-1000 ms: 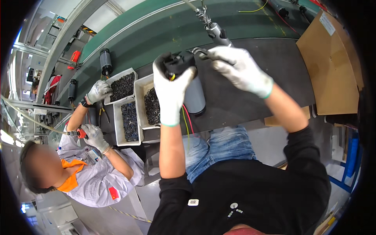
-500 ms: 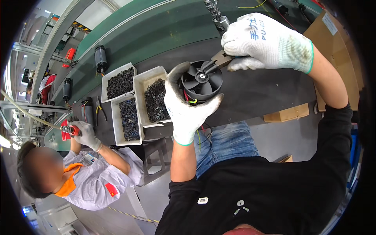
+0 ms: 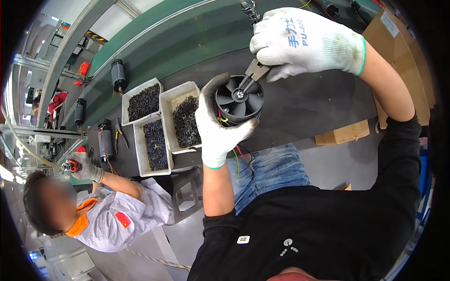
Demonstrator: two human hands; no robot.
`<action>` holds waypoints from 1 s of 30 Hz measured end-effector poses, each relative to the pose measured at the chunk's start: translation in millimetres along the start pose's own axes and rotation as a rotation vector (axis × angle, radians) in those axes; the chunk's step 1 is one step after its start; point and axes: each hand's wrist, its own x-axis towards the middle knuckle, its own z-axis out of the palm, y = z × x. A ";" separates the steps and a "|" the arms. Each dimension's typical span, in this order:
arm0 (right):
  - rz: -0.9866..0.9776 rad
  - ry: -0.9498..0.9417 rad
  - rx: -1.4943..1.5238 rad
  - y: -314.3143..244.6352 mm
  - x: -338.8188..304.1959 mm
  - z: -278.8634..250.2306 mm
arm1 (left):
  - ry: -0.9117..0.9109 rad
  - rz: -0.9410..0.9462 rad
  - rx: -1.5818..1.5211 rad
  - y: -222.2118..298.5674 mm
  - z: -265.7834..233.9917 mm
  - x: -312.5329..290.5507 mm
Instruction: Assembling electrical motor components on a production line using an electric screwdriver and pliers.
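Observation:
In my left hand (image 3: 216, 136), gloved in white with dark stained fingertips, a black cylindrical motor with a fan (image 3: 248, 107) is gripped from the side, its bladed end facing up. My right hand (image 3: 304, 44), also in a white glove, is closed around pliers (image 3: 257, 71) with two slim tips, probably circlip pliers. Those tips meet the shaft at the middle of the fan; whether a ring sits on them is too small to tell. The pliers' handles are hidden in the glove. Yellow-green and red wires (image 3: 238, 161) hang below the motor.
Left of my left hand stand white bins (image 3: 177, 92) of small dark rings. Beyond lie yellow-handled pliers (image 3: 122, 134) and a motor (image 3: 105, 140). A co-worker's gloved hand (image 3: 87, 167) holds a red tool (image 3: 71, 165). Cardboard (image 3: 398, 61) rises at right; a metal tool (image 3: 250, 10) hangs above.
My right hand and the pliers have shifted slightly left, and the pliers now stand steeper over the hub. The motor moved a little left. The co-worker's hand with the red tool moved left and down.

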 end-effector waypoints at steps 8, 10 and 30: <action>0.612 0.647 1.341 -59.3 -14.4 119.9 | 0.170 -0.094 0.020 -9.1 7.4 -4.2; 0.621 0.707 1.534 -85.5 -21.5 167.0 | 0.265 -0.178 -0.078 -16.2 22.9 -8.6; 1.048 0.231 0.202 -107.7 -82.8 182.2 | 0.029 -0.330 1.471 -97.5 -253.2 -56.1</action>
